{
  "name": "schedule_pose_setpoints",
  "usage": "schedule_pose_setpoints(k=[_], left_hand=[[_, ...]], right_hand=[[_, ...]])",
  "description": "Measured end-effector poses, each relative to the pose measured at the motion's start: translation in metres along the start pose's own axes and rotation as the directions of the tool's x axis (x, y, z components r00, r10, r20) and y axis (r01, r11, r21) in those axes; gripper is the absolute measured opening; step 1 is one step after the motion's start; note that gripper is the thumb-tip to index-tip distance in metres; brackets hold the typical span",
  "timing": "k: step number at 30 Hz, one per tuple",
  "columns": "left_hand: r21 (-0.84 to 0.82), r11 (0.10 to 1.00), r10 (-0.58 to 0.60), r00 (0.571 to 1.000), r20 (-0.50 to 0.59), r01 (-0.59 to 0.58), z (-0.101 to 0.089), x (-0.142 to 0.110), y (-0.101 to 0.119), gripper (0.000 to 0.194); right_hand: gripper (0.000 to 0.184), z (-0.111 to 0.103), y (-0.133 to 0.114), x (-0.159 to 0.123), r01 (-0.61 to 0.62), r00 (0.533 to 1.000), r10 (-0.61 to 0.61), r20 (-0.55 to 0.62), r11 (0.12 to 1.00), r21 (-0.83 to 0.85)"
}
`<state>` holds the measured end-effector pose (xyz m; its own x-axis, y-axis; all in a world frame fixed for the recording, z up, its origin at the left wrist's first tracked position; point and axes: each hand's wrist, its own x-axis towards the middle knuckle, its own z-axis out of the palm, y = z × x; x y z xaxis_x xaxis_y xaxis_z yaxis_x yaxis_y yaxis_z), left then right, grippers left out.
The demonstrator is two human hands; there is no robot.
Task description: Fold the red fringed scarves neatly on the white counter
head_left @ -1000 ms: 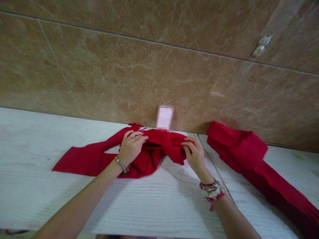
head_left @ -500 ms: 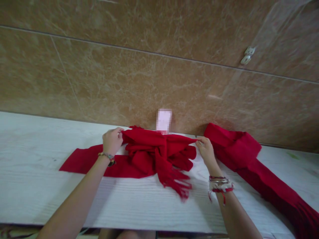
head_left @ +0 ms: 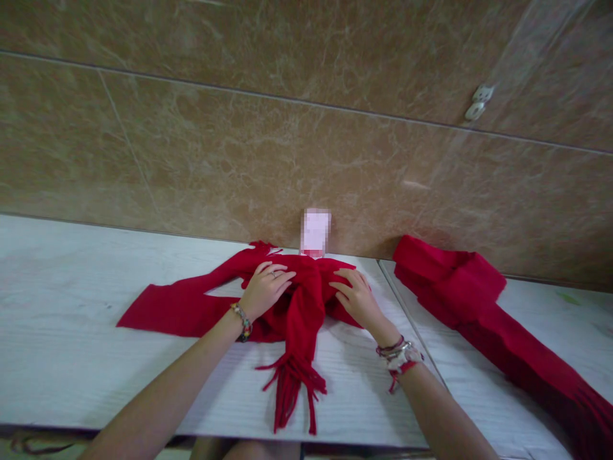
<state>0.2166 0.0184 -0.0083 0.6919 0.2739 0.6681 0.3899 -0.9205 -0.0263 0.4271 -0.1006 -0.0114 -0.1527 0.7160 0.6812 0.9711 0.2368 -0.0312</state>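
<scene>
Forearms (head_left: pixel 167 390), two of them, yours, rise from the bottom edge of the frame over a white table (head_left: pixel 57 377). You wear beads (head_left: pixel 243 321) on the left wrist and several bands (head_left: pixel 401 358) on the right.

Below centre, a fringe (head_left: pixel 290 396) hangs loose toward you, its strands splayed on the tabletop. It ends the red scarf (head_left: pixel 305 313) that lies bunched at centre, under both your hands. You see plain, matte cloth, gathered into a thick fold down the middle, with a flat stretch running out to the left and a small tuft of strands at the back edge.

Your left hand (head_left: pixel 265 291) rests on the left of the bunch, fingers lightly bent and loosely parted. Your right hand (head_left: pixel 358 297) lies on the right of it, fingers spread and curved, thumb hard to make out.

A second scarf (head_left: pixel 460 294), also red, runs from right of centre to the lower right corner, folded over at its far end.

Behind the bunch, one pale card (head_left: pixel 315 231) stands near the brown wall (head_left: pixel 230 147); it is pixelated, so you can read nothing on it. One white ornament (head_left: pixel 479 102) sits on the wall, upper right.
</scene>
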Motion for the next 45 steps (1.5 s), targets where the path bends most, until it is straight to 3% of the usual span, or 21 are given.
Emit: schedule_pose_setpoints(k=[7,10,15,19,22,25,28,29,31,33,36,38,40,42,45], left_hand=[[0.050,0.998,-0.027,0.987,-0.157,0.036,-0.014,0.004,0.000,0.026],[0.033,0.998,-0.048,0.988,-0.144,0.054,-0.016,0.004,-0.003,0.022],[-0.005,0.999,0.047,0.997,-0.061,-0.048,-0.004,0.003,0.005,0.022],[0.000,1.000,-0.016,0.993,-0.114,0.016,-0.001,0.005,0.011,0.023],[0.016,0.995,-0.096,0.975,-0.198,0.101,-0.014,0.005,0.000,0.025],[0.105,0.965,-0.198,0.931,-0.306,0.239,-0.031,0.001,-0.029,0.025],[0.169,0.884,-0.338,0.847,-0.410,0.435,-0.040,-0.006,-0.064,0.024],[0.180,0.887,-0.348,0.870,-0.349,0.426,-0.039,-0.009,-0.072,0.025],[0.197,0.912,-0.331,0.929,-0.167,0.361,-0.036,-0.012,-0.079,0.028],[0.188,0.937,-0.291,0.956,-0.043,0.294,-0.031,-0.011,-0.074,0.030],[0.112,0.972,-0.198,0.977,-0.074,0.205,-0.029,-0.005,-0.050,0.037],[0.031,0.998,-0.061,0.995,-0.081,0.063,-0.030,0.000,-0.031,0.036],[-0.037,0.995,0.096,0.995,-0.018,-0.096,-0.029,0.003,-0.014,0.031],[-0.074,0.981,0.186,0.981,0.062,-0.181,-0.023,0.004,-0.002,0.028],[-0.068,0.980,0.194,0.977,0.092,-0.188,-0.010,0.002,0.008,0.022]], right_hand=[[0.019,-0.010,0.002,0.001,0.015,0.984,0.000,-0.180,0.996,0.084],[0.020,-0.016,0.005,0.002,-0.026,0.974,0.049,-0.220,0.994,0.106],[0.021,-0.012,0.003,0.002,-0.020,0.974,0.042,-0.224,0.995,0.099],[0.021,-0.011,-0.004,0.004,-0.023,0.975,0.043,-0.218,0.996,0.091],[0.022,-0.019,-0.001,0.005,-0.050,0.960,0.073,-0.270,0.994,0.092],[0.022,-0.032,0.018,0.002,-0.166,0.894,0.187,-0.406,0.982,0.087],[0.019,-0.036,0.049,-0.004,-0.370,0.749,0.358,-0.558,0.924,0.097],[0.019,-0.034,0.058,-0.007,-0.405,0.733,0.386,-0.561,0.909,0.097],[0.020,-0.028,0.070,-0.012,-0.403,0.784,0.388,-0.484,0.912,0.079],[0.026,-0.021,0.071,-0.014,-0.352,0.855,0.347,-0.386,0.934,0.059],[0.036,-0.021,0.052,-0.010,-0.269,0.909,0.272,-0.315,0.962,0.055],[0.035,-0.027,0.033,-0.004,-0.178,0.952,0.198,-0.232,0.979,0.104],[0.028,-0.032,0.015,0.002,-0.080,0.990,0.098,-0.101,0.982,0.170],[0.023,-0.031,0.004,0.005,-0.010,1.000,0.012,-0.008,0.980,0.198],[0.011,-0.020,-0.002,0.006,0.020,1.000,-0.020,-0.002,0.985,0.171]])
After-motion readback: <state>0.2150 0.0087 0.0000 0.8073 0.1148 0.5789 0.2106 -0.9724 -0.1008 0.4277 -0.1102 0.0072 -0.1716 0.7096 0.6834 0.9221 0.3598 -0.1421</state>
